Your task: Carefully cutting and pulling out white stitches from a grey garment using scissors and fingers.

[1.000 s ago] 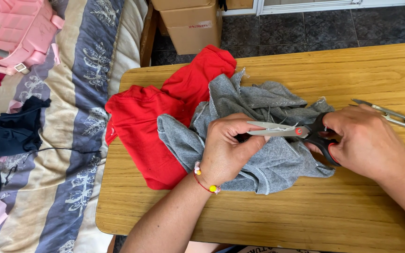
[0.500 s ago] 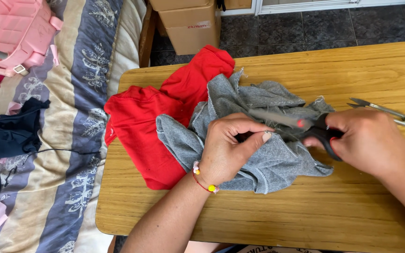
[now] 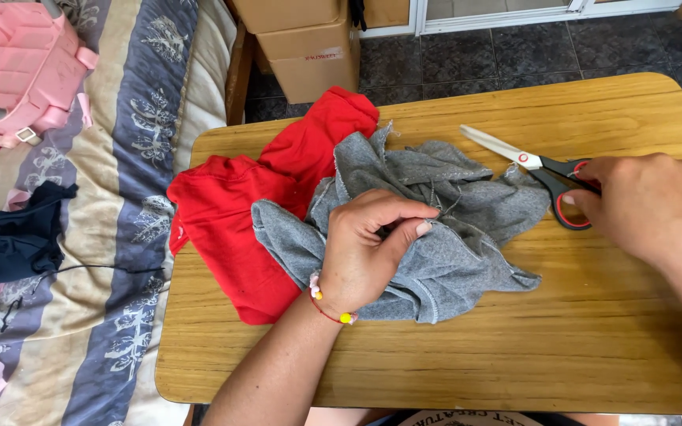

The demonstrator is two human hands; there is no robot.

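Observation:
A crumpled grey garment [image 3: 467, 237] lies in the middle of the wooden table [image 3: 514, 355], partly over a red garment [image 3: 231, 221]. My left hand [image 3: 368, 252] rests on the grey garment and pinches a fold of it between thumb and fingers. My right hand [image 3: 644, 205] grips the black and red handles of a pair of scissors [image 3: 542, 166] just to the right of the grey garment. The blades are closed and point up and to the left, low over the table top.
A bed with a striped floral cover [image 3: 120, 158] stands along the table's left side, carrying a pink bag [image 3: 18, 71] and a black garment [image 3: 10, 244]. Cardboard boxes [image 3: 309, 47] stand on the dark tiled floor [image 3: 514, 47] behind the table.
My right hand has drawn the scissors off the grey garment and out to the right. My left hand has kept its hold on the grey fabric.

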